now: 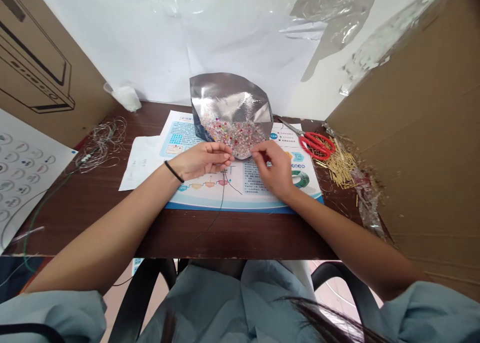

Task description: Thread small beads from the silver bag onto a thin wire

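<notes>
A silver foil pouch lies open on a printed blue-and-white sheet, with a heap of small pink and white beads spilling into its mouth. My left hand is pinched shut at the pouch's lower edge, holding a thin dark wire whose strands hang down across the sheet. My right hand sits just beside the beads, its fingertips drawn together. Whatever those fingertips hold is too small to make out.
Red-handled scissors and a pile of brass pins lie on the dark wooden table to the right. A tangle of fine wire lies at the left, beside a printed chart. Cardboard panels stand on both sides.
</notes>
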`<state>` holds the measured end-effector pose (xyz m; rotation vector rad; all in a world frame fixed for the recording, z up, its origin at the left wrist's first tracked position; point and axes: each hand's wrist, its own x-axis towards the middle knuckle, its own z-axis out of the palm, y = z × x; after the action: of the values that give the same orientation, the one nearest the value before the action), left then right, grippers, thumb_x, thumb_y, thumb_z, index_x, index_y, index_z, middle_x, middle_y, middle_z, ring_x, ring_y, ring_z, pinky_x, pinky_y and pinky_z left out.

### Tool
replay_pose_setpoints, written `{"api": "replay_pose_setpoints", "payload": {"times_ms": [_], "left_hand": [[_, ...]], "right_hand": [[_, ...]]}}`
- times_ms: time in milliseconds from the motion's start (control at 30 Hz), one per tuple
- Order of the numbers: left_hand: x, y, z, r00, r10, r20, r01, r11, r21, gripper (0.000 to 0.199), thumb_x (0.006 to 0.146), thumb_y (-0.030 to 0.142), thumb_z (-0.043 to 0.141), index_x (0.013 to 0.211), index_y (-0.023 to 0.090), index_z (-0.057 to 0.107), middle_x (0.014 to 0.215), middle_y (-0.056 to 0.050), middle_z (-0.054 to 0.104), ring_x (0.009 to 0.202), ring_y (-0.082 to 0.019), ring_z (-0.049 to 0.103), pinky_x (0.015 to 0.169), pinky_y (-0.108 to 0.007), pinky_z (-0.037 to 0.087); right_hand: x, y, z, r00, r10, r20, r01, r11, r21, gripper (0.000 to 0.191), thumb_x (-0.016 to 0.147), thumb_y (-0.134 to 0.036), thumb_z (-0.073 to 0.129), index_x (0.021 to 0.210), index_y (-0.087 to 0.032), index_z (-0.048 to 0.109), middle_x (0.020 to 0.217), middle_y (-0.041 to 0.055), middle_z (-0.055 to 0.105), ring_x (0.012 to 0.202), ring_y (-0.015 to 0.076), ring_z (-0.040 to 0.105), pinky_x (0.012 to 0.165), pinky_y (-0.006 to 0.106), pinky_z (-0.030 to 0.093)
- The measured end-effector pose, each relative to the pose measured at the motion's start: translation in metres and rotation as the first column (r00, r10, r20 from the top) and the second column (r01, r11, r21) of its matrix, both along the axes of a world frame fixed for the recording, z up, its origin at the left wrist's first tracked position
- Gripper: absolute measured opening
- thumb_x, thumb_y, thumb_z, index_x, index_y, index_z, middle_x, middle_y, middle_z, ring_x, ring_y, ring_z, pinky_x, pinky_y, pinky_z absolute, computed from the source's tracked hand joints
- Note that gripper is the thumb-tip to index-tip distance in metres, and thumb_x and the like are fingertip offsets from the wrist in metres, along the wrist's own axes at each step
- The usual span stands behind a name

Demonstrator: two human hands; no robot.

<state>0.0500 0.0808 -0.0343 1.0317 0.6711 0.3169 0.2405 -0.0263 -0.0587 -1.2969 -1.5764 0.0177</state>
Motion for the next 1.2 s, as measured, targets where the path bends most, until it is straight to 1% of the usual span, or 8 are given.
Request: {"api": "replay_pose_setpoints", "payload": {"times_ms": [100,333,467,567,733,900,1033,1200], "left_hand": [[0.001,-0.002,0.0,1.0,0.009,-0.014,-0.009,1.0,0.011,0.015,0.077,0.007,0.073,0.089,0.012,0.065,0.082,-0.003,0.068,0.068,-0.006,0.062,0.058,-0.013,0.052],[0.003,-0.005,0.003,0.996,0.027,-0.081,-0.024,0.999,0.045,0.011,0.081,0.015,0.073,0.087,0.012,0.064,0.08,-0.003,0.067,0.064,-0.004,0.058,0.055,-0.013,0.049],[0.003,-0.007,0.002,0.999,-0.021,-0.04,0.02,1.0,-0.021,0.011,0.08,0.013,0.072,0.087,0.011,0.063,0.077,-0.003,0.065,0.061,-0.004,0.057,0.049,-0.011,0.045],[0.003,-0.009,0.003,0.999,-0.029,-0.029,0.027,0.997,-0.066,0.013,0.078,0.007,0.072,0.086,0.011,0.062,0.077,-0.003,0.065,0.061,-0.004,0.059,0.046,-0.009,0.042],[0.002,-0.009,0.003,0.999,-0.046,-0.019,0.045,0.995,-0.088,0.018,0.075,0.004,0.073,0.089,0.011,0.063,0.08,-0.005,0.068,0.068,-0.008,0.065,0.051,-0.011,0.048],[0.004,-0.01,0.003,0.998,-0.069,-0.01,0.068,0.995,-0.079,0.018,0.077,0.006,0.073,0.09,0.011,0.063,0.083,-0.006,0.07,0.074,-0.01,0.068,0.058,-0.014,0.053],[0.004,-0.012,0.001,0.997,-0.072,0.004,0.072,0.996,-0.042,0.015,0.079,0.011,0.074,0.09,0.011,0.063,0.082,-0.006,0.07,0.071,-0.009,0.067,0.062,-0.017,0.055],[0.004,-0.012,0.0,0.996,-0.086,-0.014,0.086,0.996,-0.006,0.022,0.078,0.022,0.078,0.09,0.01,0.064,0.079,-0.005,0.068,0.067,-0.009,0.065,0.061,-0.019,0.055]], "right_hand": [[-0.007,-0.004,-0.002,0.998,0.054,0.039,-0.052,0.998,-0.044,0.01,0.092,-0.021,0.052,0.089,-0.021,0.062,0.084,0.0037,0.067,0.075,0.0156,0.06,0.069,0.031,0.048],[-0.007,-0.002,-0.007,0.998,0.059,0.024,-0.058,0.997,-0.057,0.007,0.09,-0.021,0.057,0.086,-0.021,0.063,0.081,0.0026,0.067,0.072,0.0153,0.059,0.067,0.03,0.047],[-0.009,-0.003,-0.005,0.991,0.121,0.065,-0.119,0.992,-0.029,0.01,0.092,-0.019,0.055,0.084,-0.02,0.062,0.081,0.0031,0.067,0.073,0.0148,0.059,0.066,0.029,0.047],[-0.01,-0.004,-0.004,0.989,0.125,0.075,-0.125,0.992,-0.004,0.011,0.092,-0.019,0.056,0.084,-0.02,0.063,0.081,0.0031,0.068,0.074,0.0154,0.06,0.068,0.03,0.048],[-0.01,-0.003,-0.004,0.993,0.103,0.061,-0.107,0.992,0.06,0.011,0.092,-0.017,0.056,0.087,-0.02,0.064,0.083,0.0042,0.069,0.08,0.0171,0.062,0.072,0.031,0.049],[-0.008,-0.002,-0.004,0.996,0.063,0.058,-0.067,0.995,0.07,0.015,0.093,-0.014,0.052,0.09,-0.021,0.065,0.087,0.0052,0.07,0.086,0.0184,0.063,0.077,0.034,0.05],[-0.009,-0.002,-0.003,0.997,0.048,0.056,-0.053,0.994,0.094,0.014,0.092,-0.013,0.053,0.09,-0.02,0.064,0.085,0.0042,0.07,0.084,0.0178,0.063,0.076,0.033,0.05],[-0.01,-0.003,-0.003,0.996,0.04,0.078,-0.047,0.995,0.088,0.012,0.092,-0.016,0.055,0.086,-0.021,0.063,0.082,0.0034,0.069,0.08,0.0178,0.061,0.073,0.032,0.049]]}}
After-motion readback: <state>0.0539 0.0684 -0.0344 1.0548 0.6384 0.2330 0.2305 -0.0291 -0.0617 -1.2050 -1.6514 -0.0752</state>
